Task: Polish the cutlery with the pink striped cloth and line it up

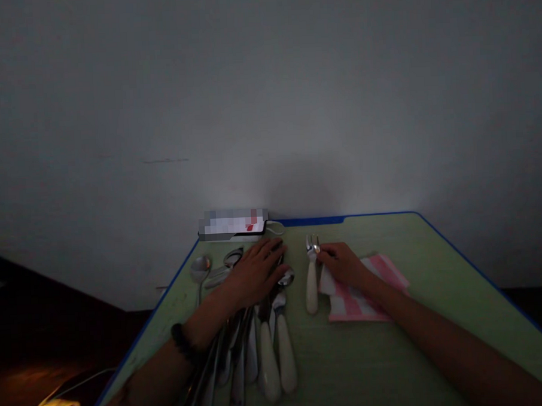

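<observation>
My left hand [258, 272] lies with fingers stretched and a little spread over a bunch of cutlery. A rounded spoon bowl [285, 277] shows by its fingertips. Below it two white handles [269, 364] point toward me, beside several metal handles [236, 372]. My right hand [343, 262] is closed, its fingertips pinching at the neck of a fork [311, 279] with a white handle and metal tines pointing away from me. Under that hand a pink and white striped cloth [354, 307] is spread; the hand and forearm hide part of it.
The light green table [439, 351] has a blue edge and stands against a grey wall [266, 95]. A phone-like device [236, 225] with a lit screen and a pale cord sits at the back left. At the left lie a round spoon [201, 267] and another spoon [232, 257].
</observation>
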A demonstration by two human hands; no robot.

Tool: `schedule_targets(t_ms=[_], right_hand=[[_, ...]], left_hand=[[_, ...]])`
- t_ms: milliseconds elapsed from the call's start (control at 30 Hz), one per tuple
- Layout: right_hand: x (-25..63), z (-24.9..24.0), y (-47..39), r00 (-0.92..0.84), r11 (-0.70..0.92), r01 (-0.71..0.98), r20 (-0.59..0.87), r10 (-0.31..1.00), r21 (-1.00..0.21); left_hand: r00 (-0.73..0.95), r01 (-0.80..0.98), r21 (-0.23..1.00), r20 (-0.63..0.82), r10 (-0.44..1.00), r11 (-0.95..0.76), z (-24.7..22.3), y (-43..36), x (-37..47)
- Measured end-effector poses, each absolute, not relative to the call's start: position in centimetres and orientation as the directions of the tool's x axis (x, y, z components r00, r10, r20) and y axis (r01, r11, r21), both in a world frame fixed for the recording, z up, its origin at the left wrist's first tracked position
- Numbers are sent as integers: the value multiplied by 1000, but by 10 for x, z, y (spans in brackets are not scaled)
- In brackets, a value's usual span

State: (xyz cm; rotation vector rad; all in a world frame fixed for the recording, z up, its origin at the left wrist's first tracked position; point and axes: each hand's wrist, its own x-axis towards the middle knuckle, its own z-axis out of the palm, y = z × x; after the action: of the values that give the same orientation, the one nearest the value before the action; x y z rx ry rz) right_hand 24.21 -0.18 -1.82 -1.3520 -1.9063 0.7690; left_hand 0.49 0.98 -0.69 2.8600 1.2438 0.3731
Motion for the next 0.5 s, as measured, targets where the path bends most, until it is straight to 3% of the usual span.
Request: schedule_targets(t_ms=[167, 367, 500], right_hand=[[243, -20, 1, -219, 267, 508, 177, 960, -819], [238, 8, -3, -121, 308, 355, 283, 951, -883], [225, 37, -11, 37, 345, 301, 372, 928, -889]], left_hand=[[640, 713, 185, 221, 735, -676, 0, 8, 6], [595, 600, 572, 149, 790, -559, 46, -19, 21], [650, 538, 706, 1, 760, -461, 67, -39, 41]])
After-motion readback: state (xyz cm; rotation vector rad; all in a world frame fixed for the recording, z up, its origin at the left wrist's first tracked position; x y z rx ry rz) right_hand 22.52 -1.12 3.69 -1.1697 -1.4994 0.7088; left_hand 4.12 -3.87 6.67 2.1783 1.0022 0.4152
